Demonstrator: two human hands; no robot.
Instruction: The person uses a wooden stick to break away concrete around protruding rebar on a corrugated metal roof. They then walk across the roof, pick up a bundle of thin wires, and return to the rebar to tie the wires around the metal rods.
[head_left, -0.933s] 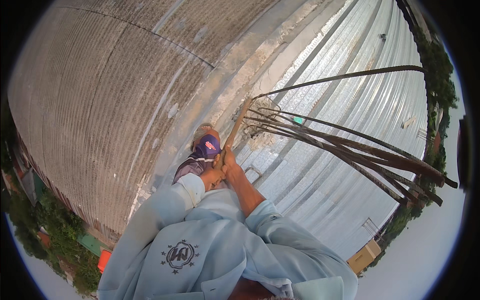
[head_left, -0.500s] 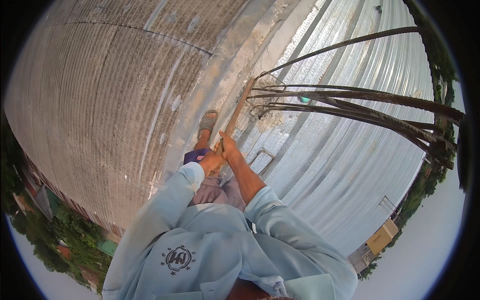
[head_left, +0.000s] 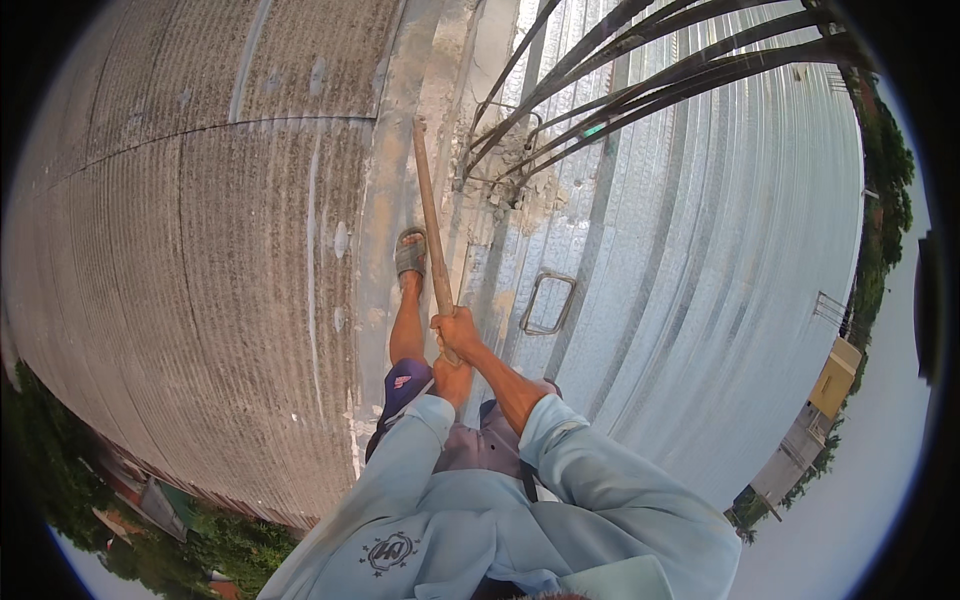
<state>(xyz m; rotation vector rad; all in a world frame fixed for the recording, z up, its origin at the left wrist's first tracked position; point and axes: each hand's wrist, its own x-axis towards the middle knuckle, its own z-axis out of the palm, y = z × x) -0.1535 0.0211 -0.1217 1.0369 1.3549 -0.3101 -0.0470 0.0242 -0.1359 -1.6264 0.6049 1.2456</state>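
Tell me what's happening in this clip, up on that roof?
A person stands on a corrugated roof along its concrete ridge strip. Both hands grip a long wooden handle, right hand above the left hand, and the handle's far end points toward broken concrete where bent steel rebars stick out. One sandalled foot rests on the strip. The tool's head cannot be made out.

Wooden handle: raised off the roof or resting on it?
Cannot tell. The wooden handle is gripped at its near end by both hands, right hand above left hand; its far end overlaps the concrete strip.
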